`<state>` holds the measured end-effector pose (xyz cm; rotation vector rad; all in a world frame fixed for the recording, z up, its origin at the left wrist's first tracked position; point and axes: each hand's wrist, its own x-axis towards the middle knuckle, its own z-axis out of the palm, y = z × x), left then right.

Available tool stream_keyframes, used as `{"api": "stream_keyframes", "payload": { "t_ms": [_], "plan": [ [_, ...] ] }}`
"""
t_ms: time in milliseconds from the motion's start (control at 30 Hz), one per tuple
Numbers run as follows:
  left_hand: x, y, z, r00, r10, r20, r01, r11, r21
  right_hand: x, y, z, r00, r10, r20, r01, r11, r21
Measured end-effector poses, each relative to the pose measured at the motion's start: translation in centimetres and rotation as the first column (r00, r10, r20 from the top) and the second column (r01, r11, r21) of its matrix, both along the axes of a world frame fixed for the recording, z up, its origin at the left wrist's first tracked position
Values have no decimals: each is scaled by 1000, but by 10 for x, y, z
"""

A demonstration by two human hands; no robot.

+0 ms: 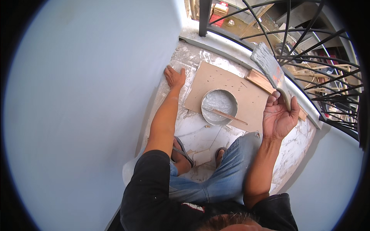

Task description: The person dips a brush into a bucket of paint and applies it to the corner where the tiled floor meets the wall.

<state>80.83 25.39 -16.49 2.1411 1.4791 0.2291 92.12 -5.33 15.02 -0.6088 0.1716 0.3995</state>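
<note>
My right hand (279, 114) is closed around the handle of a flat paintbrush (266, 63). The bristles point up and away and are thick with grey paint. To the left, my left hand (175, 77) holds nothing; its fingers are spread at the foot of the light blue-grey wall (86, 86), and I cannot tell whether they touch wall or floor. Between my hands a round bucket (204, 117) of grey paint stands on a brown board (219, 76). A thin wooden stick (231, 116) leans out of the paint over the bucket's rim.
A black metal railing (203, 17) curves along a raised white ledge (231, 55). Wooden planks (261, 81) lie against that ledge. Paint-smeared white tiles (199, 127) cover the floor around my sandalled feet. Another light wall (329, 173) stands at right. Beyond the railing is a cluttered lower area.
</note>
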Motion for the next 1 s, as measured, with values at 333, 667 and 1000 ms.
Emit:
{"api": "stream_keyframes", "payload": {
  "t_ms": [333,667,1000],
  "plan": [
    [30,-28,15,856,-345,386,336,937,91,6,-1,0,984,-170,-54,165,983,-81],
    [-9,-10,47,772,-509,381,511,853,104,-9,-10,1,986,-157,-58,165,967,191],
    [-52,-1,44,748,-576,329,561,814,150,-4,-3,3,984,-169,-60,177,967,184]
  ]
}}
